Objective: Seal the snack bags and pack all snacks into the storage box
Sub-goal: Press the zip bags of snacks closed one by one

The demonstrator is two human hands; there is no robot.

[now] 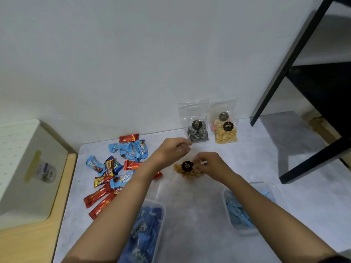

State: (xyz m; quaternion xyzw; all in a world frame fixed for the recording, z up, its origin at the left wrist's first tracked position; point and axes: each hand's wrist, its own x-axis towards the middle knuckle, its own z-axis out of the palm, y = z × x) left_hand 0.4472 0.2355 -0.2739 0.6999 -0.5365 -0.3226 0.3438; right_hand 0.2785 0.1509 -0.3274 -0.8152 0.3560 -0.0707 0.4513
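A clear snack bag (187, 170) of yellow-brown pieces with a black label lies on the grey table between my hands. My left hand (171, 150) has its fingers curled at the bag's top edge, and my right hand (210, 165) pinches a small white piece at the bag's right side. Two clear bags stand against the wall: one with dark swirled snacks (197, 126), one with pale snacks (226, 128). Two clear storage boxes sit near me, the left box (148, 224) and the right box (241, 207), both holding blue packets.
Several red and blue wrapped candy bars (117, 169) lie scattered on the left of the table. A white bin (28, 168) stands on the wooden surface at far left. A black shelf frame (313, 111) rises at the right.
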